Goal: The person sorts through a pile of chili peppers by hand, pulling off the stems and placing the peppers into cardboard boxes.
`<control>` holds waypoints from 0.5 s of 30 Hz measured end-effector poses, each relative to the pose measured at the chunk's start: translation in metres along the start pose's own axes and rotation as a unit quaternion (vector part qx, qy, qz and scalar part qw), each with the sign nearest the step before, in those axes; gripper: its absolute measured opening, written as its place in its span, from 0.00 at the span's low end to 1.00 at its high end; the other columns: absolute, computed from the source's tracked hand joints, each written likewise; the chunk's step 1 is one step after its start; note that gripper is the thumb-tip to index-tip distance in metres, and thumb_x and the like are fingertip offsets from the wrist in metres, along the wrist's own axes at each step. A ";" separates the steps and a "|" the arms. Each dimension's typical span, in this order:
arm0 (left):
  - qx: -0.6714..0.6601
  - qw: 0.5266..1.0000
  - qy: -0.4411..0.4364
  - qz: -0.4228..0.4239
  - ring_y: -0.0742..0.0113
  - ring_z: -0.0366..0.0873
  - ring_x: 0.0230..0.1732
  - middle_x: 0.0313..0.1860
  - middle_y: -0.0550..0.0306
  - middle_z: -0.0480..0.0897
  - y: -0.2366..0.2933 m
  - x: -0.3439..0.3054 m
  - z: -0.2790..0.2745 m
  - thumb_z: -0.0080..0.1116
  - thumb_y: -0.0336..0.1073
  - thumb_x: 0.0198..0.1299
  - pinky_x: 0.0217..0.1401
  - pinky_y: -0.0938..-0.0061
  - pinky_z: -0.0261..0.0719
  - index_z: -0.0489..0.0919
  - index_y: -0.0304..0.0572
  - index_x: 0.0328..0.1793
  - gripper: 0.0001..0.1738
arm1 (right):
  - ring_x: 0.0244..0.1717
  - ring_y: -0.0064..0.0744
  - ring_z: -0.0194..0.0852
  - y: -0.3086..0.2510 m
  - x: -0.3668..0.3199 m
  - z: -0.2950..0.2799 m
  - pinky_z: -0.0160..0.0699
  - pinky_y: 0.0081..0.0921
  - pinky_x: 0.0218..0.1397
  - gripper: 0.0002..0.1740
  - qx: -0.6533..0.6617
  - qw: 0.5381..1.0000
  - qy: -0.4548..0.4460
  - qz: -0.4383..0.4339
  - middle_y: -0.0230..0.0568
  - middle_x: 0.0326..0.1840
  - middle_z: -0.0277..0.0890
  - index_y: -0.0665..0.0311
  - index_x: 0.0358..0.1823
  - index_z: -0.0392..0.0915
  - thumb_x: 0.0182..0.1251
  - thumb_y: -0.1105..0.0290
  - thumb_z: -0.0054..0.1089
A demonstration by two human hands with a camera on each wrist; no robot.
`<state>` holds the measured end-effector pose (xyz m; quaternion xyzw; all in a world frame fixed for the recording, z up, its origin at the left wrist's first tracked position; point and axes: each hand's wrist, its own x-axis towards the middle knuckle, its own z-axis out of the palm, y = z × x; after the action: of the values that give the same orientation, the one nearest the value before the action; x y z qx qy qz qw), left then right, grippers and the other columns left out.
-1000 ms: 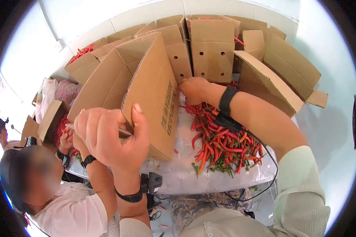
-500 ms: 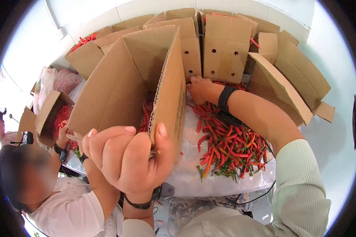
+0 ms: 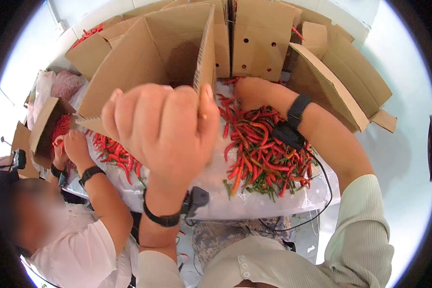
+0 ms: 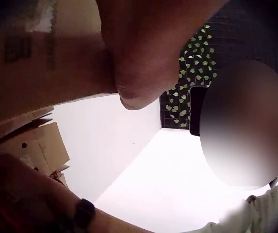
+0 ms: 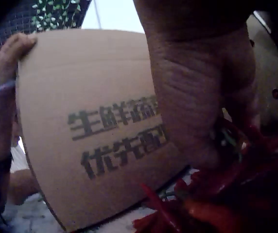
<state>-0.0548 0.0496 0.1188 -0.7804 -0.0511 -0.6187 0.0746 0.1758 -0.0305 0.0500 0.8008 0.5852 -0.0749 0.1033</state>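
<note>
My left hand (image 3: 163, 129) is raised close to the camera and grips the edge of a flap of a large brown cardboard box (image 3: 149, 57), thumb on one side and fingers on the other. The right wrist view shows that flap (image 5: 110, 131) with dark printed characters and my left fingers (image 5: 12, 53) over its corner. My right hand (image 3: 252, 93) rests knuckles up at the far end of a pile of red chilies (image 3: 264, 158), by the box mouth. Its fingertips are buried among the chilies (image 5: 217, 208), so their grip is hidden.
The pile lies on a white sheet (image 3: 245, 204) over the table. More open cardboard boxes (image 3: 341, 81) crowd the back and right. At the left another person's hands (image 3: 74, 146) work chilies beside a small box (image 3: 43, 127).
My left hand has lifted the flap up and toward the camera, turning it edge-on. My right hand has stayed at the far end of the pile, by the box mouth.
</note>
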 end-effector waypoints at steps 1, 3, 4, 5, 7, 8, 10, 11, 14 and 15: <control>0.012 1.000 0.004 0.017 0.62 0.71 0.35 0.29 0.63 0.73 -0.003 -0.002 0.001 0.66 0.36 0.42 0.57 0.59 0.60 0.76 0.49 0.27 0.08 | 0.38 0.54 0.76 0.000 -0.013 -0.004 0.74 0.42 0.43 0.12 0.022 1.000 0.013 -0.004 0.53 0.32 0.77 0.67 0.29 0.80 0.44 0.66 0.59; 0.037 0.999 0.034 0.003 0.61 0.74 0.37 0.31 0.61 0.75 0.004 0.000 -0.002 0.66 0.33 0.45 0.57 0.58 0.63 0.76 0.47 0.32 0.10 | 0.39 0.52 0.74 0.001 -0.035 -0.003 0.73 0.40 0.43 0.10 0.075 0.996 0.033 -0.023 0.52 0.33 0.76 0.68 0.27 0.79 0.45 0.68 0.58; 0.049 0.998 0.047 -0.002 0.60 0.75 0.37 0.32 0.60 0.76 0.007 0.000 -0.004 0.67 0.32 0.46 0.57 0.58 0.65 0.76 0.46 0.34 0.11 | 0.39 0.51 0.74 -0.001 -0.047 -0.001 0.72 0.40 0.44 0.09 0.105 0.993 0.044 -0.032 0.51 0.33 0.76 0.68 0.26 0.78 0.46 0.69 0.58; 0.030 0.997 0.076 0.014 0.58 0.75 0.40 0.36 0.58 0.77 0.010 -0.005 -0.007 0.66 0.31 0.47 0.57 0.59 0.65 0.75 0.44 0.40 0.14 | 0.40 0.50 0.73 -0.004 -0.060 0.000 0.72 0.39 0.45 0.08 0.120 0.990 0.057 -0.047 0.50 0.33 0.75 0.68 0.27 0.78 0.47 0.71 0.57; -0.005 0.988 0.139 0.060 0.56 0.75 0.42 0.42 0.54 0.77 0.018 -0.018 -0.014 0.65 0.30 0.48 0.56 0.61 0.67 0.74 0.41 0.47 0.19 | 0.41 0.48 0.71 -0.009 -0.085 -0.002 0.71 0.37 0.47 0.06 0.149 0.982 0.087 -0.075 0.49 0.35 0.74 0.69 0.28 0.77 0.49 0.74 0.55; -0.108 0.983 0.130 0.067 0.56 0.75 0.42 0.42 0.54 0.77 0.027 -0.027 -0.018 0.65 0.29 0.46 0.54 0.61 0.68 0.74 0.40 0.47 0.19 | 0.40 0.49 0.72 -0.012 -0.098 -0.001 0.72 0.38 0.45 0.06 0.179 0.972 0.133 -0.077 0.50 0.34 0.74 0.69 0.29 0.77 0.50 0.74 0.55; -0.320 0.945 0.033 0.060 0.55 0.74 0.43 0.42 0.52 0.77 0.050 -0.040 -0.016 0.64 0.28 0.45 0.51 0.61 0.70 0.74 0.39 0.47 0.21 | 0.39 0.50 0.73 -0.016 -0.124 0.004 0.73 0.39 0.43 0.07 0.238 0.943 0.221 -0.078 0.51 0.34 0.75 0.68 0.32 0.77 0.51 0.75 0.54; -0.418 0.907 -0.048 0.027 0.54 0.73 0.44 0.42 0.50 0.77 0.065 -0.046 -0.011 0.63 0.27 0.45 0.50 0.62 0.71 0.73 0.38 0.48 0.21 | 0.40 0.50 0.73 -0.016 -0.135 0.004 0.72 0.39 0.45 0.07 0.249 0.939 0.228 -0.069 0.51 0.35 0.74 0.69 0.32 0.77 0.52 0.76 0.54; -0.405 0.881 -0.228 -0.089 0.50 0.73 0.48 0.46 0.46 0.76 0.092 -0.066 0.027 0.59 0.27 0.50 0.54 0.64 0.71 0.69 0.36 0.56 0.24 | 0.44 0.50 0.72 -0.020 -0.166 0.020 0.71 0.37 0.49 0.07 0.281 0.916 0.285 -0.007 0.50 0.39 0.74 0.69 0.34 0.76 0.54 0.76 0.56; -0.384 0.879 -0.256 -0.118 0.50 0.73 0.49 0.47 0.46 0.75 0.093 -0.072 0.037 0.58 0.27 0.51 0.55 0.64 0.70 0.69 0.35 0.56 0.24 | 0.45 0.50 0.72 -0.020 -0.173 0.028 0.71 0.37 0.50 0.07 0.279 0.901 0.331 0.032 0.50 0.40 0.74 0.69 0.35 0.76 0.54 0.76 0.56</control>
<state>-0.0195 -0.0341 0.0351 -0.8670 0.0814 -0.3725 -0.3209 0.1039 -0.1912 0.0631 0.7940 0.5145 0.0371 -0.3218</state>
